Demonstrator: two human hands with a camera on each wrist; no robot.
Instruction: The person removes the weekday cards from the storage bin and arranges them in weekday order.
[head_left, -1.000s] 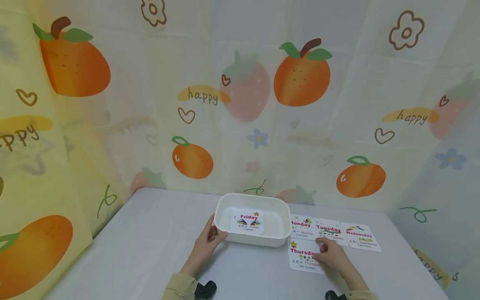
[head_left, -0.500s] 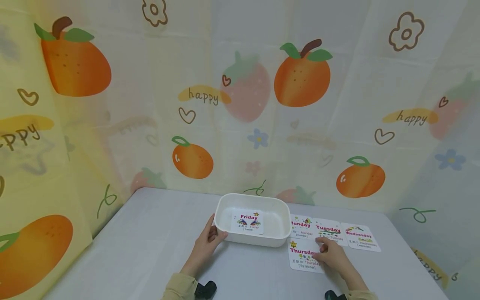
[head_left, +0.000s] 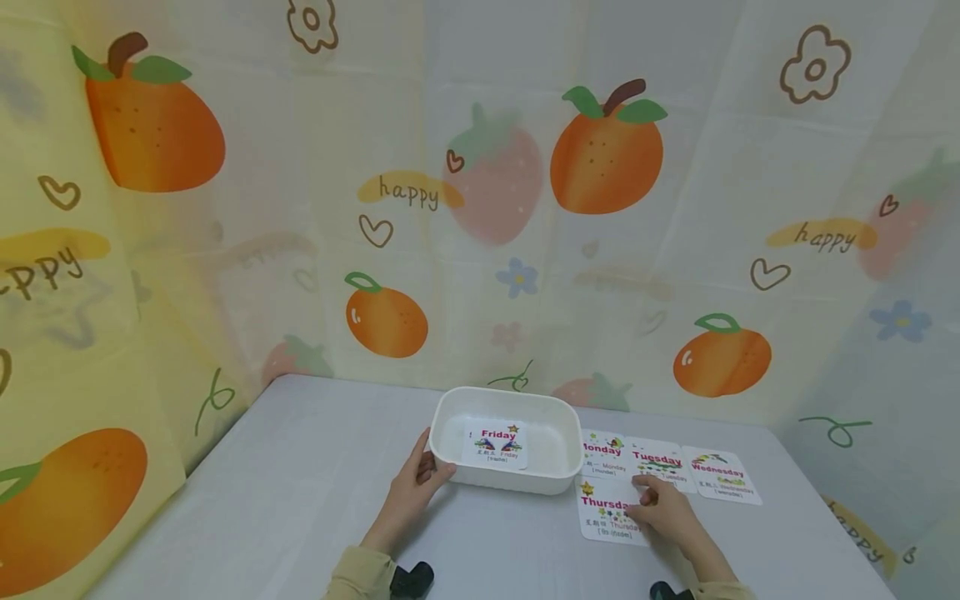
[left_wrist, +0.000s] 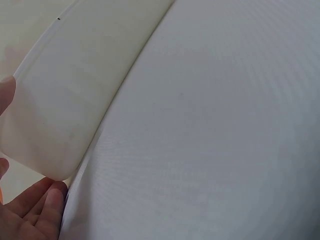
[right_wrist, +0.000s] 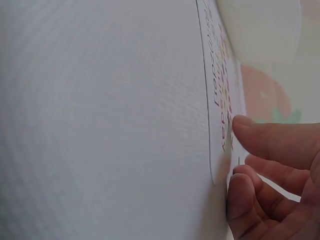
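White box gripped at one end, Thursday card under the other hand

A fruit-printed cloth hangs behind the box, showing oranges, strawberries and the word "happy". The white-covered table spreads beneath the box, which sits toward its far edge.

The left hand holds the box's left end: thumb over the near rim, the other fingers bent against the wall and low corner.

The right hand is to the right of the box, fingers loosely bent, a gap between thumb and forefinger, their tips at the right part of the Thursday card.

That card lies flat just beside the box's near right corner. Behind it, the Monday card, Tuesday card and Wednesday card run rightward from the box, which partly hides Monday. The Friday card lies inside the box.
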